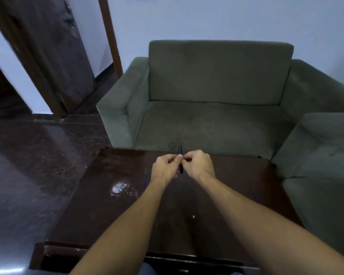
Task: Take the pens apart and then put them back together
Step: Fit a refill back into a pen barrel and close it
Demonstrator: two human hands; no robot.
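Both my hands meet over the far half of a dark brown table [111,219]. Between them stands a thin black pen [180,150], roughly upright, its top above my fingers and its lower end below them. My left hand [165,168] pinches it from the left and my right hand [199,165] from the right, fingers closed on its middle. A thin blue pen part [145,179] lies on the table just left of my left wrist. Another thin blue part [254,195] lies near the table's right edge.
A grey-green armchair [216,86] stands right behind the table, and a second one [326,155] on the right. A glare spot [118,188] shines on the tabletop. Dark polished floor and a brown door [54,56] are at the left.
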